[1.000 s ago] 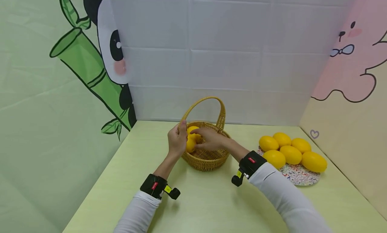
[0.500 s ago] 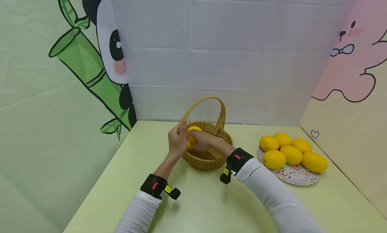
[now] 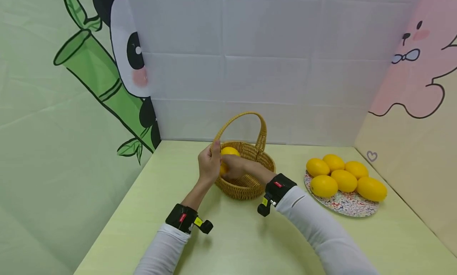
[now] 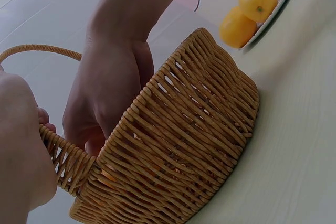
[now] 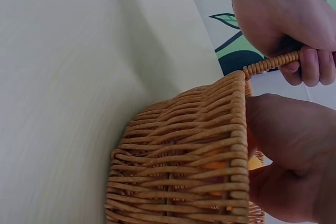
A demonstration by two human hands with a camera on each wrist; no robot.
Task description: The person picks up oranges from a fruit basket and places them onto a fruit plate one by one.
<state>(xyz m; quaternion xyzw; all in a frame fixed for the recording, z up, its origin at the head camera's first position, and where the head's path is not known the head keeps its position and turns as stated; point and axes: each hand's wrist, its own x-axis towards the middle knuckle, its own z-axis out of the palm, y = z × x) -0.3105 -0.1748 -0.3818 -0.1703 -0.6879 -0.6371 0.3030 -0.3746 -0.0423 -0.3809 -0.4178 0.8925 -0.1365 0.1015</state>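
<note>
A wicker basket (image 3: 240, 193) with a tall arched handle (image 3: 262, 134) stands on the table. My left hand (image 3: 208, 164) grips the handle's left side near the rim; in the right wrist view its fingers (image 5: 311, 66) curl round the wicker. Down inside the basket, my right hand (image 3: 235, 166) holds a lemon (image 3: 223, 169) at the left side, mostly covered by the hand. Another lemon (image 3: 230, 150) lies just behind it. The basket wall (image 4: 173, 135) hides my right fingertips in the left wrist view.
To the right, a speckled round plate (image 3: 353, 207) bears several lemons (image 3: 344, 181). A white panel (image 3: 228, 76) rises behind the table, with printed cloth (image 3: 43, 156) on the left and a pink-and-cream side (image 3: 417, 148) on the right.
My right hand has reached further left and down into the basket and closed over the front lemon. My left hand keeps its hold on the handle. The plate of lemons is unchanged.
</note>
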